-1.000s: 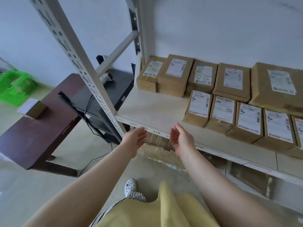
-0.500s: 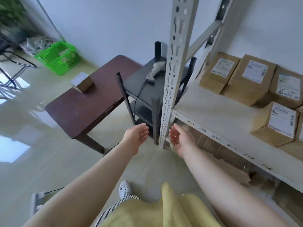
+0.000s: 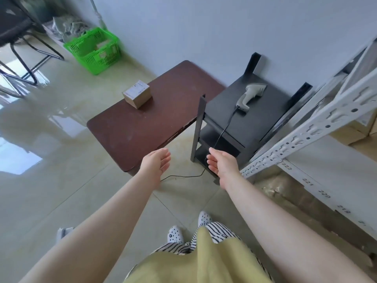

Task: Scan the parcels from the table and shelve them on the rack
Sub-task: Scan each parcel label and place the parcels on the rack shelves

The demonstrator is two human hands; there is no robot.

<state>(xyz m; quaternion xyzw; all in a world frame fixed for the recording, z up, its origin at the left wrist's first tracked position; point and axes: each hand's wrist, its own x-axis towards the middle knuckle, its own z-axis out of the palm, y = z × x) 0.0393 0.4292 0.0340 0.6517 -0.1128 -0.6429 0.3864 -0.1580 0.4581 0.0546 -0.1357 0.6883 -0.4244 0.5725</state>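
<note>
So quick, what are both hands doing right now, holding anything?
Left hand: open, fingers straight, holding nothing.
Right hand: open, palm turned inward, holding nothing.

Glossy pale tiled floor, plain bluish-white wall.

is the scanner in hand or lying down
Lying down: the grey handheld barcode scanner rests on its side on the black stand, with both hands away from it.

The rack runs off the right edge, so its shelved parcels show only as cut-off brown corners. The label print on the parcel on the desk is too small to read. The green basket's contents are unclear through its mesh.
</note>
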